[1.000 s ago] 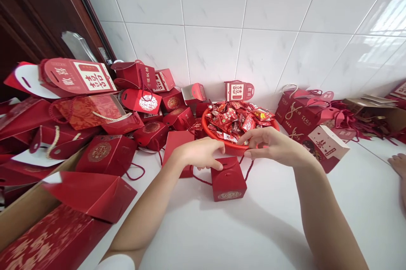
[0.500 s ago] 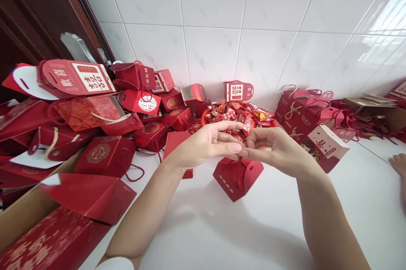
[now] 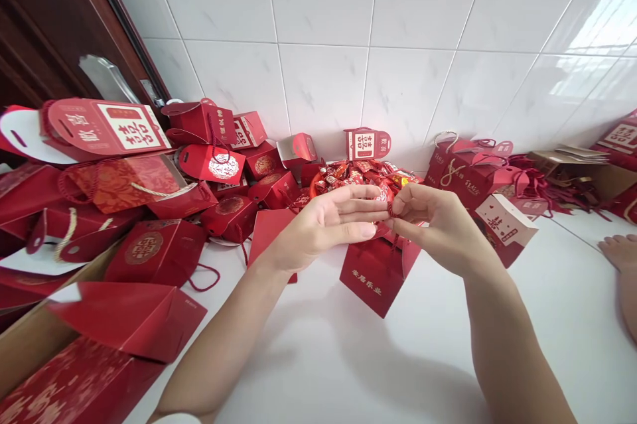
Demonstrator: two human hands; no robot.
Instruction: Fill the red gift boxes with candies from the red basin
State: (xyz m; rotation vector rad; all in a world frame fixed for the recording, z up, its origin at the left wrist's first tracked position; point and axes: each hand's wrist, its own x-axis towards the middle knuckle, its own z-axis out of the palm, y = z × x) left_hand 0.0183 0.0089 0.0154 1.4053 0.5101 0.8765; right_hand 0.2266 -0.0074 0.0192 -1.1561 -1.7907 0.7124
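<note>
A small red gift box (image 3: 374, 276) with gold characters hangs tilted below both hands, its upper part partly hidden by them. My right hand (image 3: 428, 219) pinches the box's red cord between thumb and fingers. Beside it, my left hand (image 3: 334, 219) has its fingers extended toward the right fingertips, with the thumb apart from them; it seems to hold nothing. Just behind the hands, a round red container holds wrapped red candies (image 3: 355, 174).
Many red gift boxes (image 3: 158, 253) are piled at the left, some in a cardboard carton. More boxes (image 3: 502, 221) and red cords lie at the right. A tiled wall (image 3: 323, 89) stands behind. A bare foot (image 3: 620, 255) shows at the right edge.
The small box has turned so its lettered side faces me more. My left fingers have straightened, and the red cord is gathered at my right fingertips. The view has shifted slightly.
</note>
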